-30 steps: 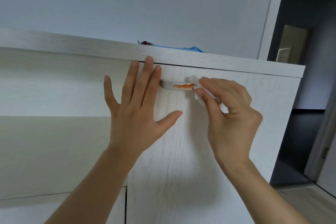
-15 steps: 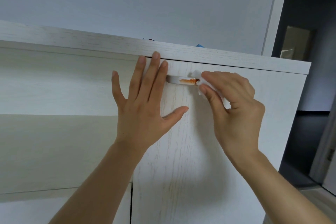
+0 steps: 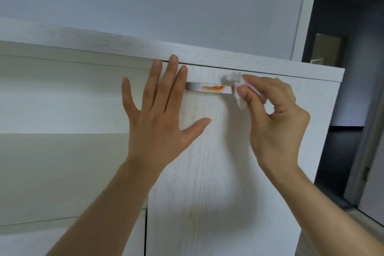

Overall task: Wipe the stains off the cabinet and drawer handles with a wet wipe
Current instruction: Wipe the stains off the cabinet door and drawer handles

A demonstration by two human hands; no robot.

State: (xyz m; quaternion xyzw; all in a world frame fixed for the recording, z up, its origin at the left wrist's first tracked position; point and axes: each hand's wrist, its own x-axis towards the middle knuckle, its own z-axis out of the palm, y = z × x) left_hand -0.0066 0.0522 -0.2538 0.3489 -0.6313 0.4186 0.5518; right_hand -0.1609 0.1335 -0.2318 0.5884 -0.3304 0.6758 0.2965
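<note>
My left hand [image 3: 158, 114] lies flat with straight, spread fingers on the white cabinet door [image 3: 207, 172], its fingertips just under the top board [image 3: 124, 43] and beside the left end of the handle [image 3: 207, 88]. My right hand [image 3: 274, 116] pinches a crumpled white wipe [image 3: 239, 87] between thumb and fingers, and the wipe touches the right end of the handle. An orange stain [image 3: 214, 88] is on the front of the handle, between my two hands.
</note>
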